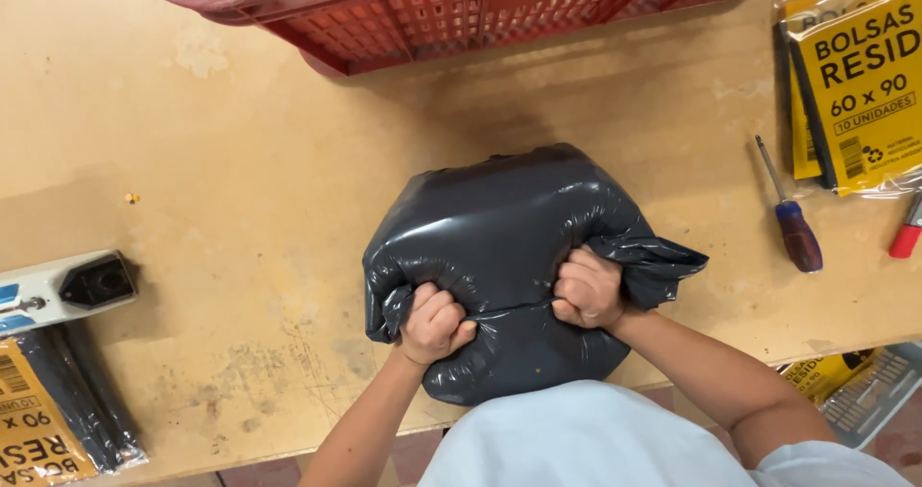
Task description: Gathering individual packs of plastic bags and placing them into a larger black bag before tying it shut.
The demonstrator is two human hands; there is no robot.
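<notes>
I have both fists closed tight on a stuffed dark grey plastic bag (499,247) that sits on the tan wooden counter (240,160) right in front of me, at its near edge and partly overhanging it. My left hand (434,324) has its grip fully curled around a bunched fold of plastic on the bag's left front, fingers tucked under so that only the knuckles show. My right hand (588,288) is clenched the same way on the gathered plastic at the right front, and a loose twisted tail of the bag sticks out just past that fist toward the right. The two fists are near each other with a taut band of plastic between them. The bag looks rounded and full, its glossy skin wrinkled where I pull it. Beyond the bag, at the far side of the counter, stands a red plastic crate (432,7) with lattice walls, apart from the bag. To the right lies a screwdriver (789,213) with a dark blue and red handle, and past it a yellow-labelled pack of black bags (855,84). A similar yellow-labelled pack (53,410) lies at the left near corner, with a white and black device (67,290) just above it.
</notes>
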